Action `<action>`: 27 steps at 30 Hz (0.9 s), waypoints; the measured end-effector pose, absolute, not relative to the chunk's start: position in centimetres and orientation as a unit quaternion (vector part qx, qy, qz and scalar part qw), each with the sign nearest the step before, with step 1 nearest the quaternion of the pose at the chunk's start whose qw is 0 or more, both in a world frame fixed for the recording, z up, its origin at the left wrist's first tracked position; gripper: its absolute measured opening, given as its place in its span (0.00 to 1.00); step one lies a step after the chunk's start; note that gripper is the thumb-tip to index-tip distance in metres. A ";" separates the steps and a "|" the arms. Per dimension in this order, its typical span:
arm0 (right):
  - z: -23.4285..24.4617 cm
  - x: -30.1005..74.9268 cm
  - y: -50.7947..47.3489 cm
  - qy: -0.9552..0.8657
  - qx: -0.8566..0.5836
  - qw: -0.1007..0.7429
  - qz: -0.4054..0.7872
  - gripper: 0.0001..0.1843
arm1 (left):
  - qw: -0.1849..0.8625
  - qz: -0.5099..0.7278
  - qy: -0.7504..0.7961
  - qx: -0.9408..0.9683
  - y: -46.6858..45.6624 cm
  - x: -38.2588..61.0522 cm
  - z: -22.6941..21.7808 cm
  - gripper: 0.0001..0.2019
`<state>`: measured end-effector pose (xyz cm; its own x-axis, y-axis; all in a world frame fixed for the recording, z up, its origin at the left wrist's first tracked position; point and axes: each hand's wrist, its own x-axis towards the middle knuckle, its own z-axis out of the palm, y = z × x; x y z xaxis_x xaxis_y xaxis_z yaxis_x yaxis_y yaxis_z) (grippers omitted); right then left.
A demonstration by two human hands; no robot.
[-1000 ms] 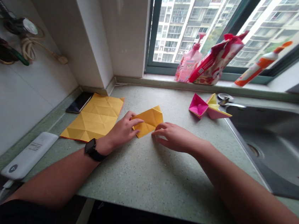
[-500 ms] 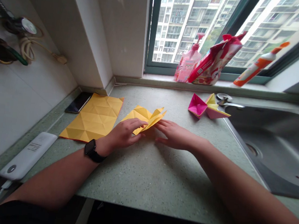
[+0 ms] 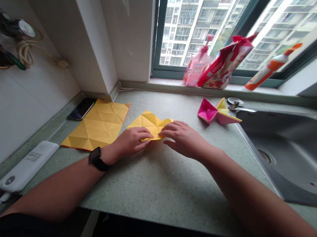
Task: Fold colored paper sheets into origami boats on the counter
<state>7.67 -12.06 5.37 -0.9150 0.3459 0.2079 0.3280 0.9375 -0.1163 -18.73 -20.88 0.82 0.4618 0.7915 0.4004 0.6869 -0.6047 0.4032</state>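
Observation:
A yellow sheet of origami paper (image 3: 150,120), creased into triangles, rests on the counter between my hands. My left hand (image 3: 133,140), with a black watch on the wrist, pinches the sheet's near edge between thumb and fingers. On the sheet's right part lies my right hand (image 3: 180,139), its curled fingers over the paper and its thumb a little below; the fingers hide that side. Left of them, a second creased yellow sheet (image 3: 98,125) with a reddish underside lies flat. Folded paper pieces, one magenta (image 3: 206,111) and one pink and yellow (image 3: 228,116), stand at the right.
A phone (image 3: 82,108) lies by the left wall, partly beside the flat sheet. Nearer stands a white power bank (image 3: 27,167) with a cable. The steel sink (image 3: 290,155) bounds the right side. A pink pump bottle (image 3: 196,67), a red bag (image 3: 228,61) and an orange-white bottle (image 3: 268,71) line the sill.
The raised right flap of the yellow sheet has come down and opened out. My right hand has moved from behind that flap to over its top. My left hand stays at the near edge.

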 end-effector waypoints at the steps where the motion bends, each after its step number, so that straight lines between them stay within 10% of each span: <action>1: 5.4 7.5 -12.0 -0.978 -0.176 0.099 0.044 0.09 | 0.092 0.280 0.432 0.852 -20.9 -18.7 0.8 0.11; 11: 6.1 9.1 -10.2 -0.968 -0.218 0.007 0.127 0.10 | 0.128 0.223 0.425 0.868 -21.1 -18.7 0.9 0.11; 27: 3.2 9.0 -8.6 -0.939 -0.319 0.080 0.102 0.16 | 0.140 0.202 0.381 0.891 -21.3 -18.3 1.1 0.10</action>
<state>9.01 -8.65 3.24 -0.7831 0.6160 0.0850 0.5834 0.7751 -0.2426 -18.30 -21.27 1.15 0.6288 0.7353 0.2529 0.6223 -0.6709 0.4033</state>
